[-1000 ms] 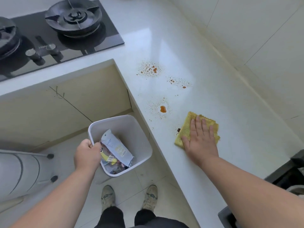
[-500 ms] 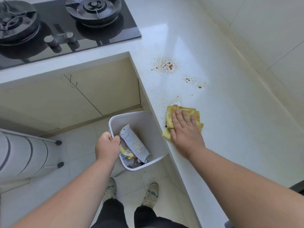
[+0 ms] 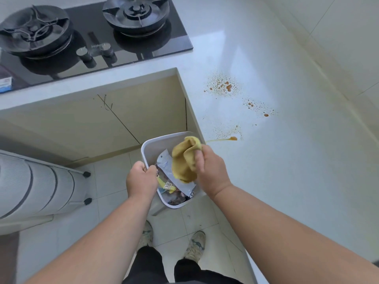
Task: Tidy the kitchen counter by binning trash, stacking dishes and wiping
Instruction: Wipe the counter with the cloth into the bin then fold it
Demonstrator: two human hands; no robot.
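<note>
At mid-frame, over the white bin [image 3: 152, 143], my right hand [image 3: 212, 172] bunches the yellow cloth [image 3: 184, 161] in closed fingers [image 3: 199, 162], my left hand [image 3: 141, 180] clamps the bin's near rim, and orange spatter [image 3: 223, 86] dots the worktop [image 3: 297, 160] upper right.

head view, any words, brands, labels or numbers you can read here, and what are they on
None can be read for certain.
Hob: a pale brand mark by the knobs, too blurred to read.
Grey packet in the bin: small print, unreadable.
Yellow wrapper in the bin: a white label with a code, too small.
Blue and white box at the left edge: print blurred.
</note>
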